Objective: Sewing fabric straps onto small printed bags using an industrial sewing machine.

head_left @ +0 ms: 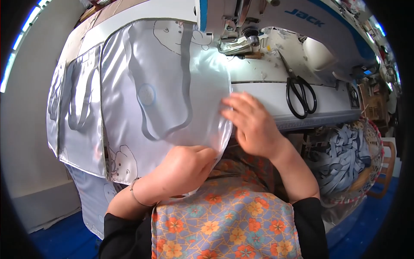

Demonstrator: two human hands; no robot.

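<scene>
A shiny silver-white fabric panel (172, 112) with cartoon animal outlines lies across the sewing table. Two grey strips on it form a long U-shaped strap loop (186, 56). My left hand (183, 168), a bangle on its wrist, is closed around the panel's near right edge, its fingertips mostly hidden. At the right edge, farther up, is my right hand (252, 123), fingers stretched out and apart over the rim of the cloth and slightly blurred. Beyond the panel stands the sewing machine (284, 26), its lamp lighting the needle area.
Black-handled scissors (300, 93) lie on the machine bed, right of the panel. A wicker basket (374, 142) holds tangled grey-blue fabric strips (345, 157) at lower right. Left of the loop, joined panels (82, 112) carry straps and hang over the table's front edge.
</scene>
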